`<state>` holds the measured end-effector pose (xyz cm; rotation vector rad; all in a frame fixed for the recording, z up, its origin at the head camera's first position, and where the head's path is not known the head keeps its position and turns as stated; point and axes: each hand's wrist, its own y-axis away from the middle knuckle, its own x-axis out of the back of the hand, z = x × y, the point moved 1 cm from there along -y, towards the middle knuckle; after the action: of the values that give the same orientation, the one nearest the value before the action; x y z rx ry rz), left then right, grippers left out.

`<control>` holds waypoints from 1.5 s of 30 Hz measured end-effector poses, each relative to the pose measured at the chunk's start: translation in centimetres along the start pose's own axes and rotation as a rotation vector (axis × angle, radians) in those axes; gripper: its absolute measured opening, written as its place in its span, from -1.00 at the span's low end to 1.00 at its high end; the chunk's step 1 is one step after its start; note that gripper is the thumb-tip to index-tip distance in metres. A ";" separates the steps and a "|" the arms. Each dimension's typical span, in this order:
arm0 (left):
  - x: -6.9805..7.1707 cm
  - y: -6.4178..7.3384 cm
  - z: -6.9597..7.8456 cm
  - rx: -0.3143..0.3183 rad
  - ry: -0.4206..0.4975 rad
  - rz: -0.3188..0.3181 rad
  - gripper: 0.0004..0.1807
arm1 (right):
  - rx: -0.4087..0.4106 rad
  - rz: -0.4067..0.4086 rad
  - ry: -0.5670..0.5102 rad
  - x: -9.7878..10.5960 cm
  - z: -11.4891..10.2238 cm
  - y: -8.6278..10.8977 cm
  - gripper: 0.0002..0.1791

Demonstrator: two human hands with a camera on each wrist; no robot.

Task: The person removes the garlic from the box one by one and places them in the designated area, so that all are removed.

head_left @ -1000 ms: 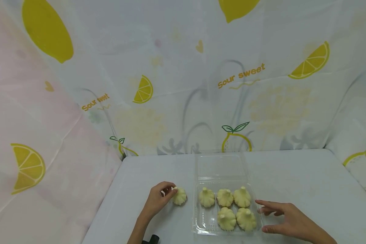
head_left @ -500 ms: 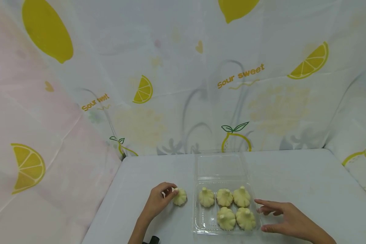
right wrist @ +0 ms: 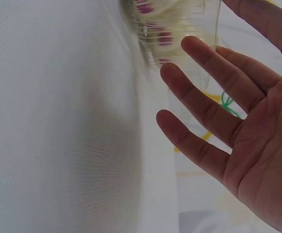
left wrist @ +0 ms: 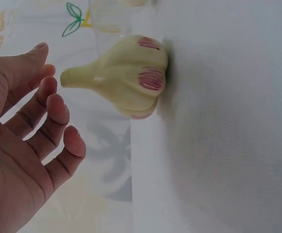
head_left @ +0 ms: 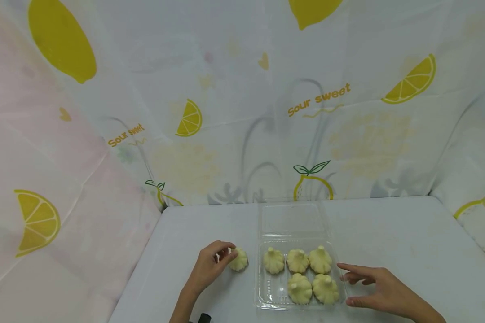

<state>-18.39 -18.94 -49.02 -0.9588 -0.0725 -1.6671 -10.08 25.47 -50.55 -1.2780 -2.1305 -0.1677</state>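
A pale garlic bulb (head_left: 239, 260) with purple streaks stands upright on the table, left of the clear plastic box. In the left wrist view a narrow gap separates the tip of the garlic's stem (left wrist: 75, 77) from my left hand (left wrist: 29, 126), whose fingers are loosely bent and hold nothing. The box (head_left: 271, 296) lies with its lid folded back; several garlic bulbs (head_left: 300, 289) sit in it, three along the back and two in front. Beside the box's right wall is my right hand (head_left: 381, 289), fingers spread and relaxed, gripping nothing; whether a fingertip touches the wall I cannot tell.
The transparent lid (head_left: 293, 220) lies flat behind the box on the white table (head_left: 404, 237). A small black object (head_left: 204, 318) shows at the bottom edge by the left forearm. A lemon-printed cloth (head_left: 234, 89) hangs behind and at the sides.
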 end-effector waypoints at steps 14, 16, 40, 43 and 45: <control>-1.4 -0.2 1.6 -0.104 0.039 -0.054 -0.83 | -0.024 -0.012 0.021 0.1 -0.1 0.0 -0.26; -1.7 -0.2 1.8 -0.119 0.043 -0.079 -0.83 | -0.026 -0.010 0.022 0.1 0.0 -0.1 -0.26; -4.3 -0.6 5.3 -0.229 0.095 -0.203 -0.82 | -0.033 -0.005 0.019 -0.2 0.1 0.0 -0.25; -4.6 -0.6 5.8 -0.262 0.090 -0.209 -0.82 | -0.034 -0.008 0.016 -0.2 0.0 -0.1 -0.25; -4.9 -0.6 6.1 -0.282 0.085 -0.219 -0.81 | -0.034 -0.010 0.010 -0.2 0.0 -0.1 -0.25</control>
<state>-15.47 -11.80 -47.76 -1.1197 0.1225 -1.9539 -10.13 25.26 -50.63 -1.2834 -2.1343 -0.2151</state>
